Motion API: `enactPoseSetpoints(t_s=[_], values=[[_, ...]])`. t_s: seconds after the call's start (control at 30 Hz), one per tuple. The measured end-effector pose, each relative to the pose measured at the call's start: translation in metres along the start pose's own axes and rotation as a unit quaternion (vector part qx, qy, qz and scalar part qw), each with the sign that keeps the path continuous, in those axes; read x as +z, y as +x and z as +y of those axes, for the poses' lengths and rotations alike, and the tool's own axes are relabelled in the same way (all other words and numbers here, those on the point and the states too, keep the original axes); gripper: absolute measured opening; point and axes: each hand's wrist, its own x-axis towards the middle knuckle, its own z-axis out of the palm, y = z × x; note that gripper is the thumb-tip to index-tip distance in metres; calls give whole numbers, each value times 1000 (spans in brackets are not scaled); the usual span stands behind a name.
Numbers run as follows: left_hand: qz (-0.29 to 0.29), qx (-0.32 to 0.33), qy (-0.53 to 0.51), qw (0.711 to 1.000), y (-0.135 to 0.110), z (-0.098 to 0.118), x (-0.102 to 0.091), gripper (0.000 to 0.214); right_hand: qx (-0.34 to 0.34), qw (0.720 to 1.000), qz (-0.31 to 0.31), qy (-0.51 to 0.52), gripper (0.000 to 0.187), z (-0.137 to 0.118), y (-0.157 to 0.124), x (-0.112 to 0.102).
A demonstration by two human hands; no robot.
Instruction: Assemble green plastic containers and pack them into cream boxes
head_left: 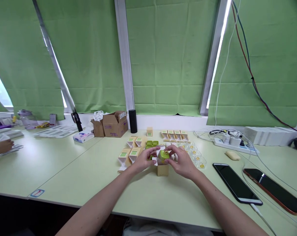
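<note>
A small open cardboard box (162,170) stands upright on the table in front of me. My right hand (182,161) grips a small green object with a gold-coloured knob (163,156) at the box's mouth; how deep it sits inside I cannot tell. My left hand (146,159) pinches the box's raised white flap from the left. Several green cups (152,143) stand close together just behind my hands. To the left are open boxes with green labels (124,155). Clear plastic holders with small yellow pieces (197,158) lie to the right, partly hidden by my right hand.
Another row of open boxes (175,135) and a single box (149,131) stand farther back. Two phones (237,182) with cables lie at right, near a power strip (234,144). A carton (115,124) and black cylinder (133,121) stand at back. Another person's hand (3,146) shows far left.
</note>
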Motion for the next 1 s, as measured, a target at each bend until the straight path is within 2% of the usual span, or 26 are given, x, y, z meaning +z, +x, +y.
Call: enactPoseSetpoints(t_s=[0.3, 0.47, 0.57, 0.8, 1.0], values=[[13, -6, 18, 1000, 0, -4, -2, 73, -4, 998, -30, -50, 21, -8, -3, 2], [23, -9, 31, 999, -2, -3, -2, 73, -26, 999, -17, -42, 4, -6, -3, 8], [24, -10, 27, 999, -2, -2, -1, 73, -20, 998, -5, -52, 11, -6, -2, 11], [28, -8, 44, 999, -1, -5, -2, 73, 2, 999, 7, -49, 13, -2, -1, 19], [23, 2, 47, 999, -1, -6, -3, 72, -17, 1000, 12, -8, 15, 0, 3, 22]])
